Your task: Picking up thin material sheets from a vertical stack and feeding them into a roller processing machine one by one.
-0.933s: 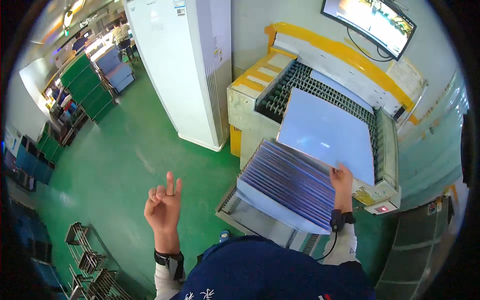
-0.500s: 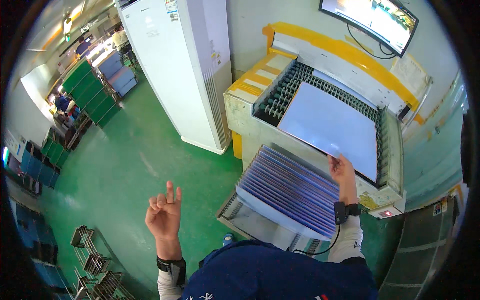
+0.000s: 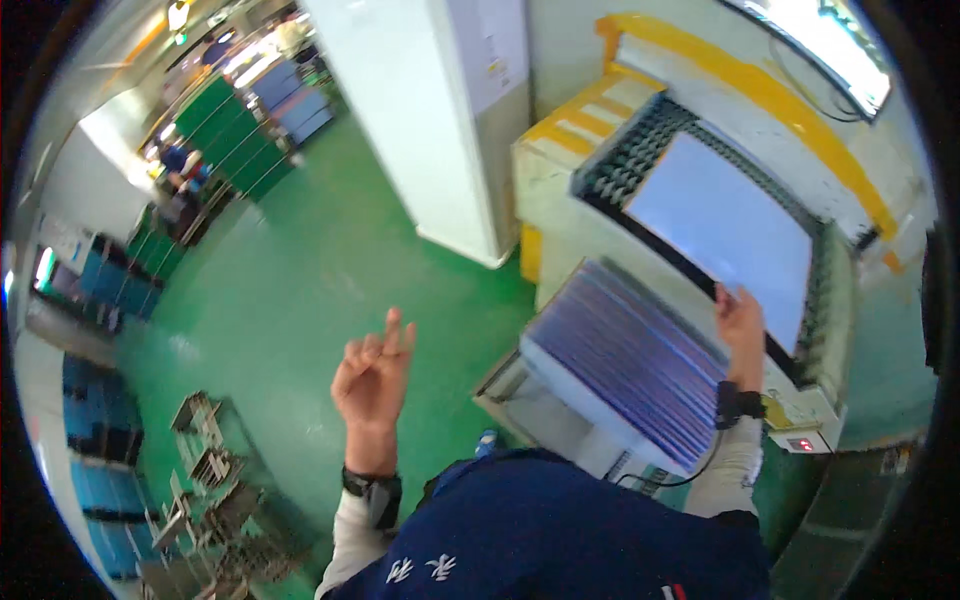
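head: flat bluish panel (image 3: pixel 728 220), right hand (image 3: pixel 741 322) curled at edge, grip unclear; left hand (image 3: pixel 372 378) empty, partly curled

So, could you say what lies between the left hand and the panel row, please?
The head view shows green floor between the left hand and panel row.

The pale sheet (image 3: pixel 735 225) has slid farther over the rollers (image 3: pixel 625 160), baring a dark strip (image 3: pixel 668 256) along the machine's (image 3: pixel 580 240) front edge. The right hand (image 3: pixel 740 318) has moved inward with it. The view has turned leftward.
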A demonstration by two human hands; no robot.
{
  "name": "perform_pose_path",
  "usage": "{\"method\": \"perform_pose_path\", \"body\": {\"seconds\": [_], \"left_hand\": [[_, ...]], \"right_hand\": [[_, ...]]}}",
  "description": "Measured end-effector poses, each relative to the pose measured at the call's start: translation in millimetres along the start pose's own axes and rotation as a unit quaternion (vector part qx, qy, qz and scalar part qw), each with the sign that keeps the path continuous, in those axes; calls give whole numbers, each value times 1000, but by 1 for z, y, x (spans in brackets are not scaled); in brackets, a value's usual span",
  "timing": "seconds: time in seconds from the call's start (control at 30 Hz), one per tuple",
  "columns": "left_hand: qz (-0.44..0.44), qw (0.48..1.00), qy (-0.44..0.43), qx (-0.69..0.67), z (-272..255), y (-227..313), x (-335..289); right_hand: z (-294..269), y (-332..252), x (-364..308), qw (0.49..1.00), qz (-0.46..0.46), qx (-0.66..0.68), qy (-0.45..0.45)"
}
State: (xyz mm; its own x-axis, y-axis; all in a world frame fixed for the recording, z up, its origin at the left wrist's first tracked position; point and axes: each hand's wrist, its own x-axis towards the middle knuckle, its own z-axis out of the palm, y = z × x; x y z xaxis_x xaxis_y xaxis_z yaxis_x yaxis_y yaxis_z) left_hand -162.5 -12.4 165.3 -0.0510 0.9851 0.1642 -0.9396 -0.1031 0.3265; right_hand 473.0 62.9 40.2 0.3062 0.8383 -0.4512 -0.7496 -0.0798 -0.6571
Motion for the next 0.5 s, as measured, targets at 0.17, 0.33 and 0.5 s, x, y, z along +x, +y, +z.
{"method": "perform_pose_path", "body": {"seconds": [0.17, 0.33, 0.5], "left_hand": [[7, 1000, -5, 9, 3, 0, -1], [2, 1000, -9, 9, 3, 1, -6], [3, 1000, -9, 12, -1, 4, -12]], "right_hand": [[5, -11, 5, 994, 1, -99, 34], [26, 21, -21, 985, -11, -171, 4], [67, 94, -105, 908, -13, -411, -83]]}}
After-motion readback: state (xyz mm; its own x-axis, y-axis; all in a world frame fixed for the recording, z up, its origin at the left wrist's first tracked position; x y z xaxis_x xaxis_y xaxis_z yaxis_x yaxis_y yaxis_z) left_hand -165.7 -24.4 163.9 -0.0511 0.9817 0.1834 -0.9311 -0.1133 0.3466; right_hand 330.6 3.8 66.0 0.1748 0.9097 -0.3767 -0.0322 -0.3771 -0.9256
